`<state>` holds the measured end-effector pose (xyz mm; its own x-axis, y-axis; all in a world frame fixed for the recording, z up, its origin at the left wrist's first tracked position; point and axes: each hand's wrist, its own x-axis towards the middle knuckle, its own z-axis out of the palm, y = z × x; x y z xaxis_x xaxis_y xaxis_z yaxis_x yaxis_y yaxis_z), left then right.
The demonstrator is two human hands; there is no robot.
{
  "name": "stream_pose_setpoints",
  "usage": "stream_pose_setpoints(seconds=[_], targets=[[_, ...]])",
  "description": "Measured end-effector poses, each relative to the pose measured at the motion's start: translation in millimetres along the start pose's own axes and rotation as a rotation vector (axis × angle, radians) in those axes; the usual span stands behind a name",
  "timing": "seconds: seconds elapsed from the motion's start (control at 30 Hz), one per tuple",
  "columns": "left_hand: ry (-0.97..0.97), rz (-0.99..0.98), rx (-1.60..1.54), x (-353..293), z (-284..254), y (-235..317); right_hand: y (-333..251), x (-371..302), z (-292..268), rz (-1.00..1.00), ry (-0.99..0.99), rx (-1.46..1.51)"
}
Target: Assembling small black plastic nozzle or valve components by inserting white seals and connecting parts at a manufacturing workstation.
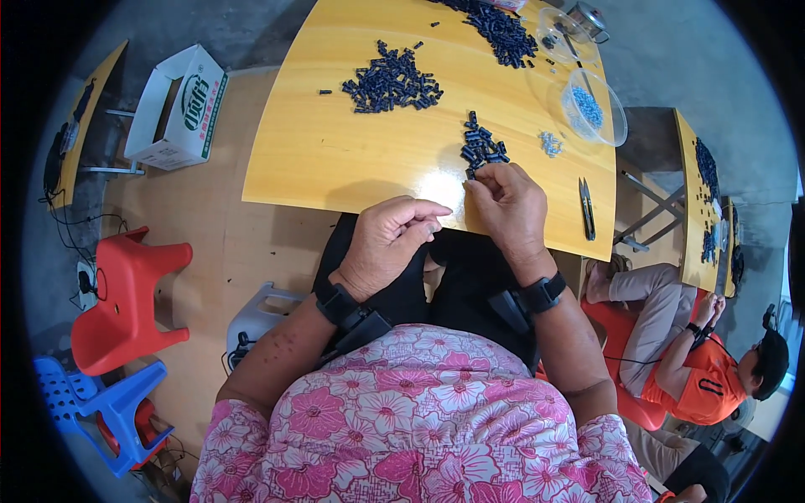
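Note:
My right hand is over the table's near edge, thumb and forefinger pinched on a small black cylindrical piece. Just beyond those fingertips lies a small heap of similar black pieces. Left of it, above my lap, my left hand is closed, with its fingers curled and thumb near the forefinger. Whatever it holds, if anything, is too small to make out. Small thread snips lie on the table to the right. A little pile of pale blue-clear bits sits beyond my right hand.
The yellow table bears a larger black heap and another at the far side. A clear bowl of blue bits stands far right. A white carton and red stool are left; a person in orange sits right.

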<state>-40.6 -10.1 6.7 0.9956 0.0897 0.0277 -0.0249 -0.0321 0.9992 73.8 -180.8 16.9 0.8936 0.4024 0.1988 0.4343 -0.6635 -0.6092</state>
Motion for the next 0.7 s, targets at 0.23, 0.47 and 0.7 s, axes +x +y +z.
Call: stream_pose_setpoints(seconds=[0.23,0.47,0.7], targets=[[-0.006,-0.009,-0.001,0.0,0.0,-0.5,-2.3,1.4,0.5,-0.044,0.013,-0.074],[0.003,-0.007,0.011,-1.1,1.1,0.8,-0.4,0.9,0.0,-0.199,-0.037,-0.215],[0.023,-0.006,-0.055,-2.2,4.1,-3.9,1.1,-6.6,-3.1,-0.253,-0.091,-0.231]])
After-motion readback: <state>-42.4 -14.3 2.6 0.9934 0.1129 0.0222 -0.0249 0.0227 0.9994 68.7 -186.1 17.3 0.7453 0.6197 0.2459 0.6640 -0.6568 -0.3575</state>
